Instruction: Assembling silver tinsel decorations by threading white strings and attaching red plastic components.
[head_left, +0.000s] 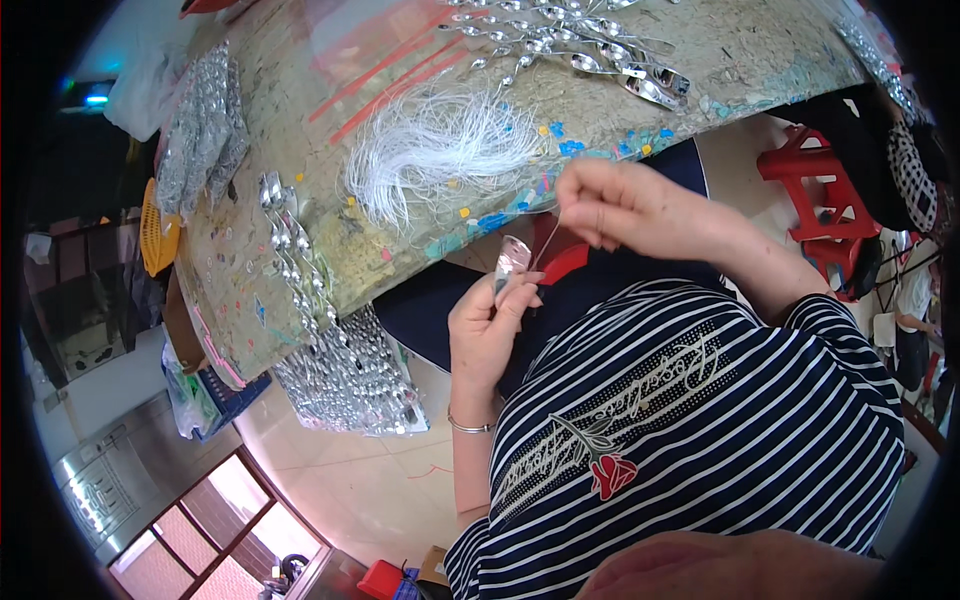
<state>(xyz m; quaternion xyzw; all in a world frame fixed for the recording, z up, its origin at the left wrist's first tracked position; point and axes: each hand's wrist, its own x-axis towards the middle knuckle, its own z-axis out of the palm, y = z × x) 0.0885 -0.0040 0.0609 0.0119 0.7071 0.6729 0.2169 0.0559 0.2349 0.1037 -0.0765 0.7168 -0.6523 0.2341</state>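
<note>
My left hand (485, 325) is closed on a shiny silver foil piece (513, 258), holding it upright just off the table's near edge, above my lap. Up and to the right, my right hand (635, 205) pinches a thin thread (548, 240) between thumb and fingers. That thread runs slanting down toward the fingertips of my left hand; whether it is tied to the silver piece cannot be seen. On the table beyond my hands lies a loose bundle of white threads (430, 150).
Twisted silver strands (600, 50) lie at the table's far side. More silver spirals (290, 250) hang over its left edge above a shiny heap (350, 385). A clear bag of silver pieces (205, 130), a yellow basket (160, 230) and a blue crate (235, 400) are left; a red stool (815, 190) stands right.
</note>
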